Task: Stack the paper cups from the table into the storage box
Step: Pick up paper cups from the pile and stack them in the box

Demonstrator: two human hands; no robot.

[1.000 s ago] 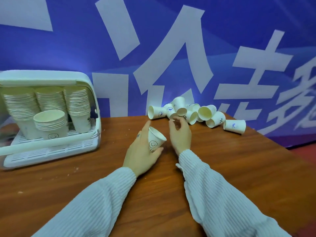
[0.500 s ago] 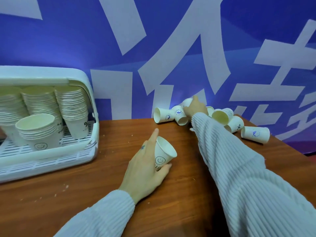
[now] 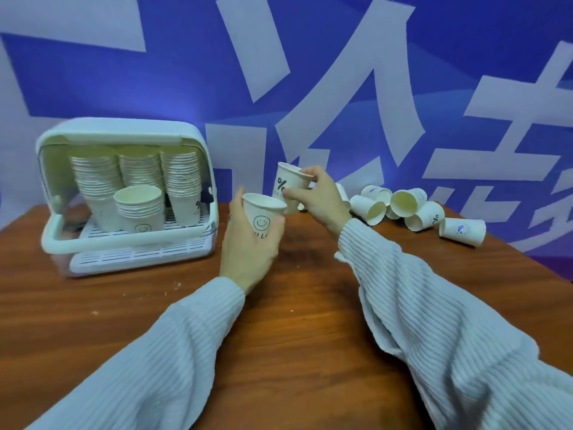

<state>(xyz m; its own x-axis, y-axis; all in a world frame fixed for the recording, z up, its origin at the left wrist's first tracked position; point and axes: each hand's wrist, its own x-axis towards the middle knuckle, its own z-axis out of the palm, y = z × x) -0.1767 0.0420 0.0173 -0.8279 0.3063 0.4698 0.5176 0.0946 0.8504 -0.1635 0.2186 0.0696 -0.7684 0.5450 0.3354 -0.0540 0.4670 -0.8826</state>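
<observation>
Standing on the bench (image 3: 130, 308) at the left: storage box (image 3: 124, 193), open, with stacks of cups (image 3: 136, 184) inside. Lying tumbled at the far right: loose cups (image 3: 412, 209). Now lifting off the bench, left hand (image 3: 248, 243) gripping the smiley cup (image 3: 263, 218) upright. Having drawn back from the pile, right hand (image 3: 319, 197) pinching the percent cup (image 3: 286, 186) just above it.

A cup (image 3: 263, 218) in each hand
</observation>
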